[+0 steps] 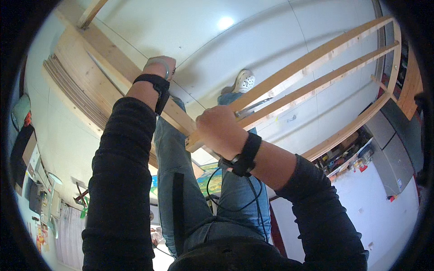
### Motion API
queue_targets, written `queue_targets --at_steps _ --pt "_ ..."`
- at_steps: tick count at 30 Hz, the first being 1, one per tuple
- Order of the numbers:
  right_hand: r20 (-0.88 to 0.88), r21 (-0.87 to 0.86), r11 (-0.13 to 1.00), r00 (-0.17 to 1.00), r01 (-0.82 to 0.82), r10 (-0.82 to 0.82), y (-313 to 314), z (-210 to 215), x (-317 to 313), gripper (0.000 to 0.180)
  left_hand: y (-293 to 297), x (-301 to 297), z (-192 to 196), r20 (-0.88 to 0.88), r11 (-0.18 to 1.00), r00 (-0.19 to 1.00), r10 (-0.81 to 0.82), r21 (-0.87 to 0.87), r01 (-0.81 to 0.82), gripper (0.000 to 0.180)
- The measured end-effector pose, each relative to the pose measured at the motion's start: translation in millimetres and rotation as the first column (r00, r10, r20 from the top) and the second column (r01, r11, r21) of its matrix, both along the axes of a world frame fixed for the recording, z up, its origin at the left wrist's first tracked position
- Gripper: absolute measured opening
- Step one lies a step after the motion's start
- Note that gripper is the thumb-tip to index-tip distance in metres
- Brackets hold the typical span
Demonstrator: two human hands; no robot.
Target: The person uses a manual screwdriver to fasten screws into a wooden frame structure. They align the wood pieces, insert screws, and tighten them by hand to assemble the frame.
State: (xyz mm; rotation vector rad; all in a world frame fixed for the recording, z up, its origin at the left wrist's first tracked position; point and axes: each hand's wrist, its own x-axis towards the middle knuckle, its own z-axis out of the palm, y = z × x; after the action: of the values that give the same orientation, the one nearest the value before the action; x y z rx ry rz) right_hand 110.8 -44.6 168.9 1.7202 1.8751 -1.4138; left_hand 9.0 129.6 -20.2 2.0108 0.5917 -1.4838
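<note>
— Nearest the lens, what do you see?
— Dark ribbed sleeves on both forearms, each with a black strap at the wrist, and blue denim legs below them. A black cable hangs from the right wrist strap.
— And the wood?
— Pale, raw timber: a wooden frame [312, 74] of long square slats, grain and a few knots showing, standing on a smooth white floor [253, 40]. The fisheye bends the slats into curves.
— Where are the hands?
— The right hand [220, 128] is a closed fist wrapped round the end of a slat where it joins the cross rail, at the centre of the view. The left hand [159, 67] reaches further out along the cross rail [108, 67], arm nearly straight; its fingers fold over the far edge.
— Is the left one gripping?
— Fingers are hidden behind the wood and wrist, so I cannot tell.
— Anything else hard to read?
— One white shoe [244, 81] shows past the slats; the cluttered shelf [348, 156] at right is too small to make out
</note>
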Motion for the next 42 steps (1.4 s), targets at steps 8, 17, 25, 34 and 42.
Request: queue_targets --at_steps 8,17,25,34,42 --pt "-0.023 0.086 0.996 1.0 -0.016 0.018 -13 -12 3 0.013 -42 -4 -14 -0.002 0.999 1.0 -0.025 0.024 0.026 0.038" --pt "0.007 -0.016 0.998 0.998 -0.058 0.058 -1 -21 2 0.018 -50 -59 96 0.703 0.522 0.312 0.639 -0.099 -0.847 0.02" --pt "0.04 -0.052 0.983 0.983 -0.176 0.178 48 -53 0 0.016 -109 -153 120 0.726 -0.159 -0.165 0.667 -0.078 -0.984 0.023" --pt "0.103 -0.146 0.968 0.97 -0.203 0.219 106 -74 -9 0.019 -166 -158 94 0.32 -0.508 -0.559 0.765 -0.234 -0.829 0.027" --pt "0.218 -0.219 0.947 0.934 -0.237 0.284 114 -144 -18 0.025 -167 -146 91 0.199 -0.486 -0.558 0.805 -0.317 -0.814 0.041"
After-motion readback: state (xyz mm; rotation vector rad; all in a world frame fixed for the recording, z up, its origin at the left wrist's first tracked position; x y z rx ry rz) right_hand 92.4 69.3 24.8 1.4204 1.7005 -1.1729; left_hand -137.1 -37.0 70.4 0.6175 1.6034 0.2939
